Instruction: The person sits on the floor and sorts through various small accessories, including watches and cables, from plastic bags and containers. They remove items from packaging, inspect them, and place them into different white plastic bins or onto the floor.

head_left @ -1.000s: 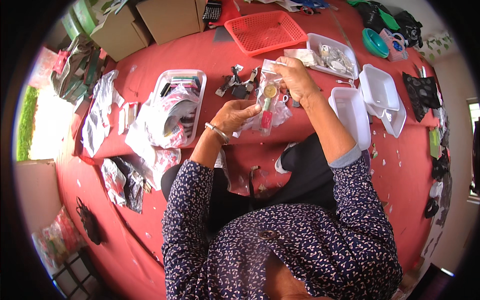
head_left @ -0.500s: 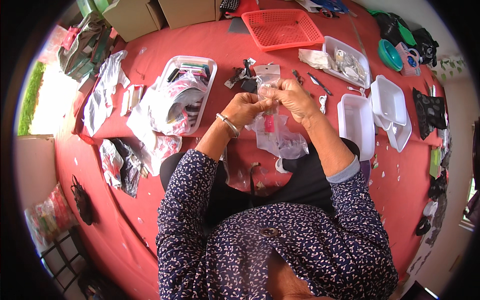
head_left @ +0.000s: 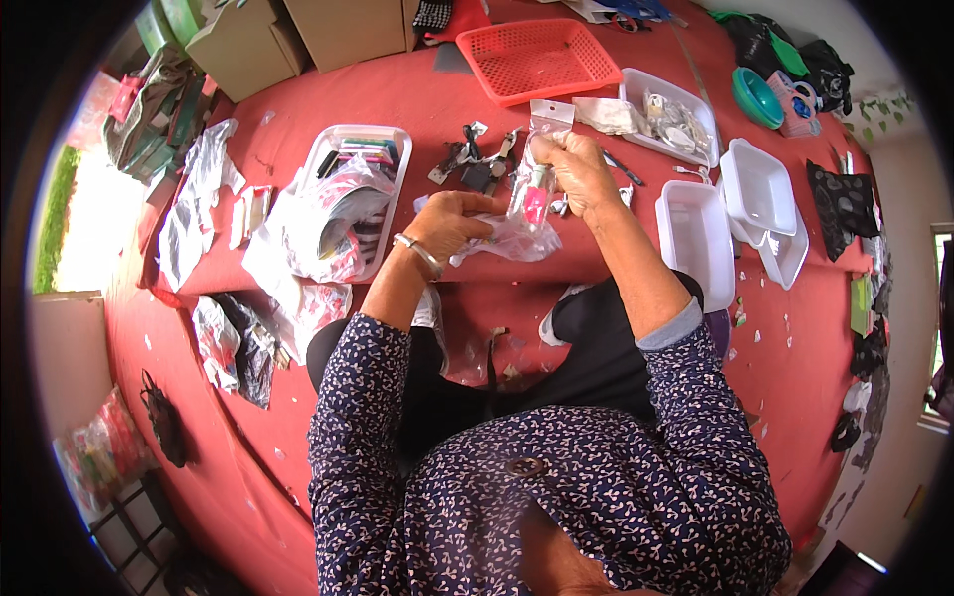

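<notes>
My right hand (head_left: 580,171) is closed on the upper part of a clear plastic bag (head_left: 509,238) with a pale header at its top. A bright pink piece (head_left: 535,204) shows through the film; its kind is unclear. Beside the bag's lower left side is my left hand (head_left: 447,224), fingers stretched out and a silver bangle on the wrist. Its fingertips are close to the film, and I cannot tell whether they touch it. Just beyond lie black adapters and cables (head_left: 479,164), partly behind the bag.
A white tray (head_left: 402,164) of pens and plastic bags stands left. At the far side is a red basket (head_left: 507,95); to its right, a white container (head_left: 708,119) holds white cables and chargers. White containers (head_left: 730,253) stand right. Cardboard boxes (head_left: 348,35) are at the back.
My left hand has let go of the bag and moved left, its fingers opening. The right hand still grips the bag, which now hangs further left with its pink piece showing higher.
</notes>
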`<move>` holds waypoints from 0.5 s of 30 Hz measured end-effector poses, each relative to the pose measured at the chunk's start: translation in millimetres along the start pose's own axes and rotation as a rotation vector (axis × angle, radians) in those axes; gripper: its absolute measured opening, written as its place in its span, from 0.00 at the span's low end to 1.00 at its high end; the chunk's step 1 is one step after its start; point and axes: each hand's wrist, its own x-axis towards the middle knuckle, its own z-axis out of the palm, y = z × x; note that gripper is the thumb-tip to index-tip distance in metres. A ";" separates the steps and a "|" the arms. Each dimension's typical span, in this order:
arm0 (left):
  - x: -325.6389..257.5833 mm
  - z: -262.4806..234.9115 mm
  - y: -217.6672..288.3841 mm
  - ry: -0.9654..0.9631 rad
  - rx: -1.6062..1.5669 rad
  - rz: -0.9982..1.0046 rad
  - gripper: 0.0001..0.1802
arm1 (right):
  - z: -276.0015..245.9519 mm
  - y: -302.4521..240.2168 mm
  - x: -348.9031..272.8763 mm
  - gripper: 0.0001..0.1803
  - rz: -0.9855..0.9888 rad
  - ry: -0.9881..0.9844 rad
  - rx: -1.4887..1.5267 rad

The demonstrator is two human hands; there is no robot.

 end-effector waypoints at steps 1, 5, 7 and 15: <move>-1.2 -0.5 4.9 0.000 0.001 -0.018 0.19 | -0.5 -1.8 -1.2 0.06 -0.004 0.020 0.017; 2.0 -6.4 -4.7 0.050 -0.283 -0.077 0.17 | 0.6 -7.0 -5.6 0.09 0.035 -0.039 0.132; 0.8 1.0 -0.3 0.060 -0.277 -0.111 0.17 | 2.1 -4.8 -4.5 0.10 0.035 -0.036 0.190; 0.3 5.7 -4.1 0.130 -0.140 -0.093 0.12 | 21.3 -14.4 -17.9 0.14 -0.092 -0.109 0.130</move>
